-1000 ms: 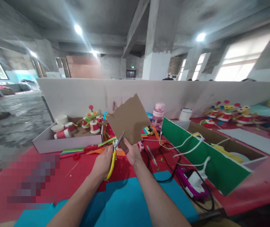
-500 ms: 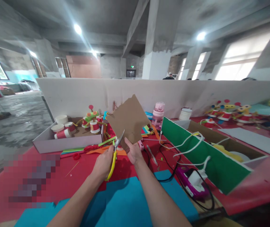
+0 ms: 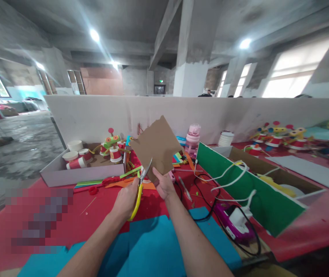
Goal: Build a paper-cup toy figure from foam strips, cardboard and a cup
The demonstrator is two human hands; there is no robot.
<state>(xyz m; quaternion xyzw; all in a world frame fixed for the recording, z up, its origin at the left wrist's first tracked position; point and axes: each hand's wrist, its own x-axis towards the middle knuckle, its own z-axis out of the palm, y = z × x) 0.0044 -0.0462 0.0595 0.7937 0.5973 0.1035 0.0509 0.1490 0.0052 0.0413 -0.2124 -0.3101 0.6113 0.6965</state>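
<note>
Head view: a flat, matte brown cardboard piece (image 3: pixel 158 144), its upper edge uneven, is held tilted above a smooth red table covering (image 3: pixel 75 219). Its top corner sits slightly farther left than in the first frame. The right hand (image 3: pixel 164 186) pinches its lower edge; the left hand (image 3: pixel 125 200) grasps yellow-handled scissors (image 3: pixel 138 199), metal overlapping the near face. How far the blades part is unclear.

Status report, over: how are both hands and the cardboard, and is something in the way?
Left hand holding yellow-handled scissors. Right hand gripping cardboard near its lower edge. Caution: right thumb looks close to blades.
</note>
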